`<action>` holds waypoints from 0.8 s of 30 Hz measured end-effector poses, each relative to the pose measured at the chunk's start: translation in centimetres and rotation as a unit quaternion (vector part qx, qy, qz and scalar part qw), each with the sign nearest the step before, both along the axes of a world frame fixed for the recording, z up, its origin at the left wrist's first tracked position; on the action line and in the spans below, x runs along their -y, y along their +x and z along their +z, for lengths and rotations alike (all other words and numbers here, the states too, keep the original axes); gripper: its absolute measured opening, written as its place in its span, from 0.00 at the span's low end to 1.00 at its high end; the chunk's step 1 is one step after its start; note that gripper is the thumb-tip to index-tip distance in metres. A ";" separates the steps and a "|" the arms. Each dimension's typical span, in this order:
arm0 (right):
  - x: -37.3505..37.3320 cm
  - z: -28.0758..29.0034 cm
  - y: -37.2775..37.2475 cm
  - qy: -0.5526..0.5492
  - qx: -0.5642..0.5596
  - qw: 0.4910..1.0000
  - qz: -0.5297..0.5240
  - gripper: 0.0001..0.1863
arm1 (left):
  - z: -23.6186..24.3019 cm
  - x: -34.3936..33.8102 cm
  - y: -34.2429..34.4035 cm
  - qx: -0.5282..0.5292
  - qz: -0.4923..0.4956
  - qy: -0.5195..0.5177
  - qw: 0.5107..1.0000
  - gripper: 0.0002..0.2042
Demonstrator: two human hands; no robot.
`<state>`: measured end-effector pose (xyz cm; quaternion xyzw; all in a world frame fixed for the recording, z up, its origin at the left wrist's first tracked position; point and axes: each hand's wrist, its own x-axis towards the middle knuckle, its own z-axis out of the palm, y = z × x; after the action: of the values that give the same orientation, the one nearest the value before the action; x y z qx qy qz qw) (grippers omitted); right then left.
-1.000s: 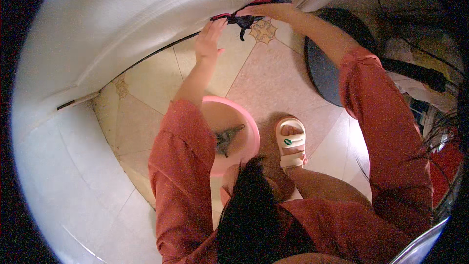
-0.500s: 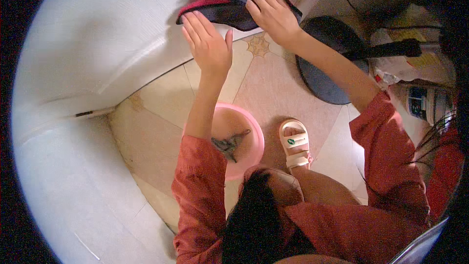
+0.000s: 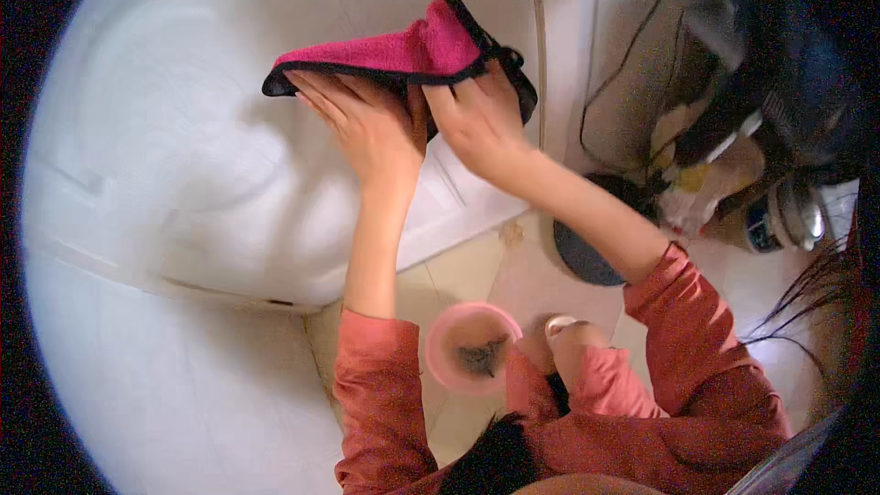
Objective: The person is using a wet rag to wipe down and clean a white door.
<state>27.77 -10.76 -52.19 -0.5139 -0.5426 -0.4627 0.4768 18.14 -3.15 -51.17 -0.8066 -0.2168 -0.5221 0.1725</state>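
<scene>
A pink cloth [image 3: 367,53] with black edging and a darker underside lies against a large white glossy panel [image 3: 183,128]. My left hand [image 3: 371,124] holds its left part, the fingers long and their tips tucked under the folded pink edge. Close beside it, my right hand [image 3: 481,124] grips the cloth's right part, its fingertips partly covered by the fabric. The two hands nearly touch at the thumb side.
Below on the tiled floor stands a pink basin [image 3: 434,348] with a dark crumpled piece [image 3: 479,359] inside. To the right are a dark round pan-like object [image 3: 587,252], plastic bags [image 3: 710,188] and a shiny container [image 3: 799,220]. A black cable [image 3: 632,46] hangs along the wall.
The cloth has been turned so its pink side shows broadly, and my fingers have gone from flat on it to tucked under it. The view has shifted upward on the panel.
</scene>
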 end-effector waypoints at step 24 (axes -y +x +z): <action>-2.7 88.2 4.2 0.055 0.040 0.982 -0.175 0.26 | 87.8 -2.6 3.9 0.113 0.120 0.270 0.949 0.41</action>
<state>31.95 -8.05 36.04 -0.5552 -0.4367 -0.5879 0.3942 22.04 -0.59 36.65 -0.6334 -0.1808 -0.6246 0.4194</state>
